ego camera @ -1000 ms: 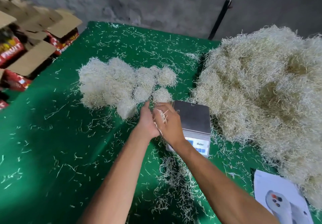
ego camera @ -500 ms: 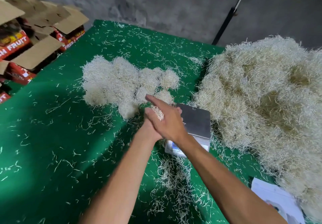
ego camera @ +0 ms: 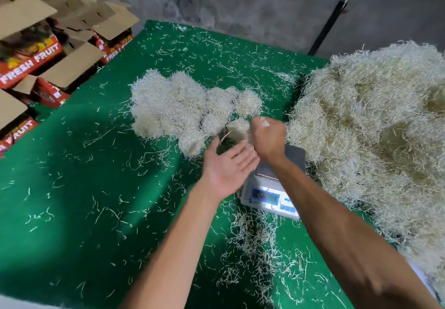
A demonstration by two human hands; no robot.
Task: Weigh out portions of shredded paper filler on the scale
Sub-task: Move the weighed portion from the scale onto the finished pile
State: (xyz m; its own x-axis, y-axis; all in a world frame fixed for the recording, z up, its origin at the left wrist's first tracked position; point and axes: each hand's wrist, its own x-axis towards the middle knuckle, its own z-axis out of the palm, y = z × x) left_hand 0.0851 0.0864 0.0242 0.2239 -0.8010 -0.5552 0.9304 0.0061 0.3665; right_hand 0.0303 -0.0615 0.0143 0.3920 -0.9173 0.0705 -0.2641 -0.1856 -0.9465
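A wad of filler (ego camera: 262,121) is gripped in the fisted right hand (ego camera: 268,139) mid-frame above the scale (ego camera: 272,188), left hand (ego camera: 226,168) spread flat, so it's probably best dropped gently beside the portions (ego camera: 187,109) so no clumps get merged.

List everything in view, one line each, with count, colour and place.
big filler pile: one, pale straw, table's right side
filler balls: a cluster, count unclear, pale, table centre
scale: one, grey, beside the big pile
table: one, green, strewn with loose shreds
fruit boxes: several, red and brown, left
pole: one, black, behind
left hand: open, palm up
right hand: holding a filler wad
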